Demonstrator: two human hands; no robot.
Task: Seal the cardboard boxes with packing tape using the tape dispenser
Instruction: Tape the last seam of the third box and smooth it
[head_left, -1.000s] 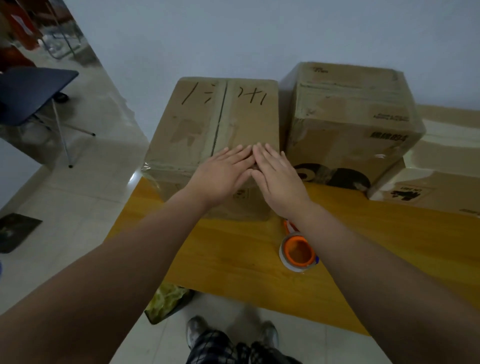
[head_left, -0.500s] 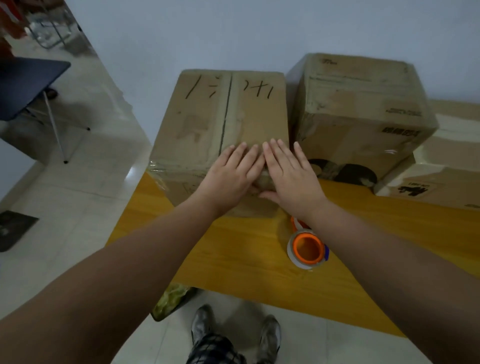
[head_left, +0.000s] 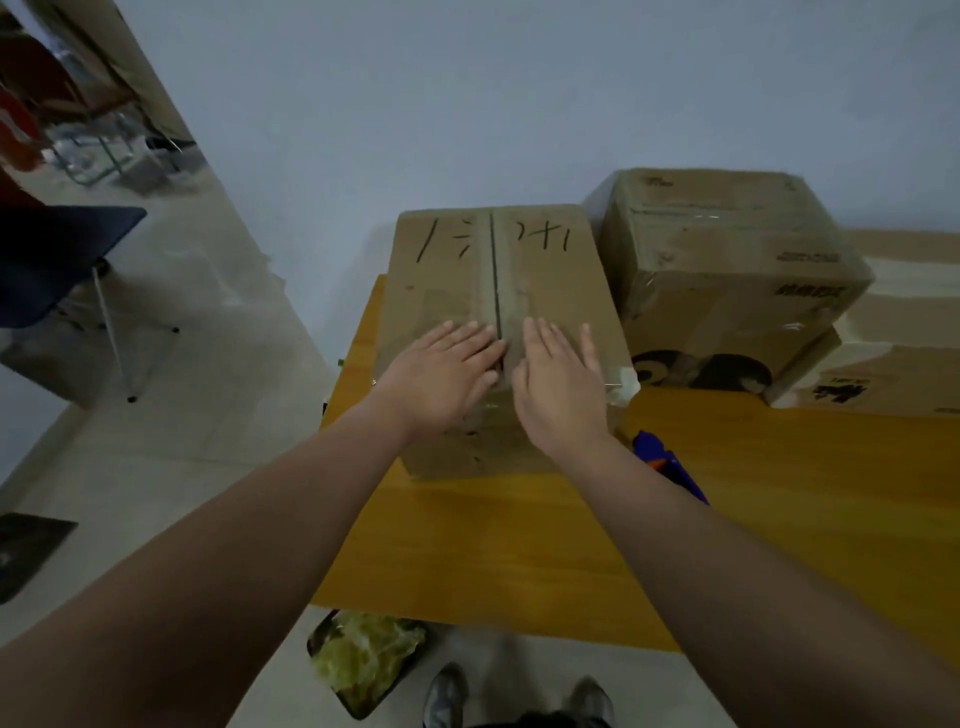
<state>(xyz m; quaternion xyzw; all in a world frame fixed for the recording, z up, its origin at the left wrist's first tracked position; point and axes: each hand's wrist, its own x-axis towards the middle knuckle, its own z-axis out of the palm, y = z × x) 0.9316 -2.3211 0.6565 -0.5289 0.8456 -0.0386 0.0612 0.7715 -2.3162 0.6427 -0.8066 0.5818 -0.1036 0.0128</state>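
Observation:
A cardboard box (head_left: 493, 270) with black marker strokes on its top stands on the wooden table (head_left: 519, 545). A dark seam runs down the middle of its top flaps, with clear tape along it. My left hand (head_left: 441, 379) lies flat on the near edge of the top, left of the seam. My right hand (head_left: 561, 384) lies flat just right of the seam, fingers spread. Neither hand holds anything. The tape dispenser (head_left: 667, 465), blue with an orange bit, lies on the table behind my right forearm, mostly hidden.
A second taped cardboard box (head_left: 727, 270) stands right of the first, on flatter boxes (head_left: 883, 374) by the wall. A dark chair (head_left: 62, 260) stands on the floor at left. Below the table edge lies a bin with yellow-green waste (head_left: 369, 660), next to my shoes.
The camera view has shifted, so the box sits further right. My hands have slid apart, one to each side of the seam. The dispenser's orange roll is now hidden behind my right arm.

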